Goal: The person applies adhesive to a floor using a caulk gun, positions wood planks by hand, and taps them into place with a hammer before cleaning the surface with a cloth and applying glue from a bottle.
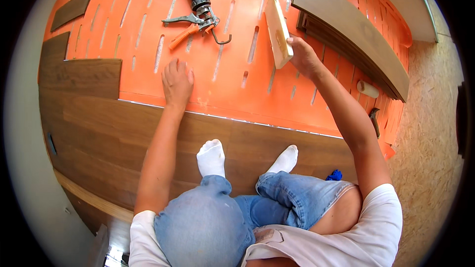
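Observation:
My right hand point(302, 57) grips a pale, flat wooden block point(276, 27), holding it up on edge over the orange slotted underlay point(227, 79). My left hand point(177, 80) is open, fingers slightly bent, on the underlay just behind the edge of the laid brown floor planks point(123, 123). Beyond it lies a black caulking gun point(200, 7) with an orange handle and a metal hook.
Stacked brown planks point(356, 34) lie at the right with a roll point(367, 89) and a dark tool point(374, 121). Loose boards point(71, 10) are at upper left. A blue item point(334, 175) lies by my socked feet. A chipboard floor point(425, 128) borders the right side.

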A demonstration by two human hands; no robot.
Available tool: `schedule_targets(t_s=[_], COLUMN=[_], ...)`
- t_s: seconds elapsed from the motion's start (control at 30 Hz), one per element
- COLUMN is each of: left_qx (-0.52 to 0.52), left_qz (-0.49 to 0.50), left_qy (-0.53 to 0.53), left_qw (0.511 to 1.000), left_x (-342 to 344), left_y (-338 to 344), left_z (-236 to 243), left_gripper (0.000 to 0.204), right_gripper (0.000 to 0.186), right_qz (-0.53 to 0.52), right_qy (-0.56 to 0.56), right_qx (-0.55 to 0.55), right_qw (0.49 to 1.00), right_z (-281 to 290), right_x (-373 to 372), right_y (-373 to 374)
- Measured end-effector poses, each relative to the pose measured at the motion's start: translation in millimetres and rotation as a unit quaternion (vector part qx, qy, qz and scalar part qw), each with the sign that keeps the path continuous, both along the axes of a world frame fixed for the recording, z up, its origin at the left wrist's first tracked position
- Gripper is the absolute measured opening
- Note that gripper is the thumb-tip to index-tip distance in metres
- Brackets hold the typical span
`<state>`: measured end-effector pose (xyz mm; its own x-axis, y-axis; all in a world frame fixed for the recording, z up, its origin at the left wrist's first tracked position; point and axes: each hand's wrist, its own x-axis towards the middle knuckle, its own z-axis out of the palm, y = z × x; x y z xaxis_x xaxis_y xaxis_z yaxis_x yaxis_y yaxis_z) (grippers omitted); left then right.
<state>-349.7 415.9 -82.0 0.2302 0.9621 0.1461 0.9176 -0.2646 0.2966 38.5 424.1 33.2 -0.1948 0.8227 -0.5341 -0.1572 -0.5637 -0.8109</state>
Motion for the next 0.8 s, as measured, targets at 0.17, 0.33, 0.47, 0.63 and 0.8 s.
schedule_targets(t_s=[0.17,0.33,0.47,0.63,0.8], left_qx=[0.082,0.036,0.088,0.142,0.174], left_qz=[0.04,0.116,0.156,0.096,0.038], left_qy=[0.013,-0.033,-0.089,-0.166,-0.188], left_qw=[0.996,0.992,0.98,0.971,0.966], left_x=[7.6,-1.6,-17.4,-10.0,-1.6], left_y=[17.2,34.8,81.1,127.3,118.1], left_z=[2.6,9.9,3.1,-15.9,-23.2], left_gripper=[0.031,0.025,0.019,0.016,0.017], right_gripper=[0.079,0.092,0.036,0.053,0.099], right_qz=[0.007,0.04,0.058,0.01,0.114], right_qy=[0.024,-0.091,-0.272,-0.354,-0.566], right_qx=[0.081,0.108,0.093,0.034,0.256], right_qw=[0.996,0.989,0.956,0.935,0.775], right_z=[49.6,143.0,174.1,155.5,100.5], right_x=[-53.5,-63.8,-60.5,-42.1,-25.5], right_y=[4.2,81.5,191.6,279.7,334.9])
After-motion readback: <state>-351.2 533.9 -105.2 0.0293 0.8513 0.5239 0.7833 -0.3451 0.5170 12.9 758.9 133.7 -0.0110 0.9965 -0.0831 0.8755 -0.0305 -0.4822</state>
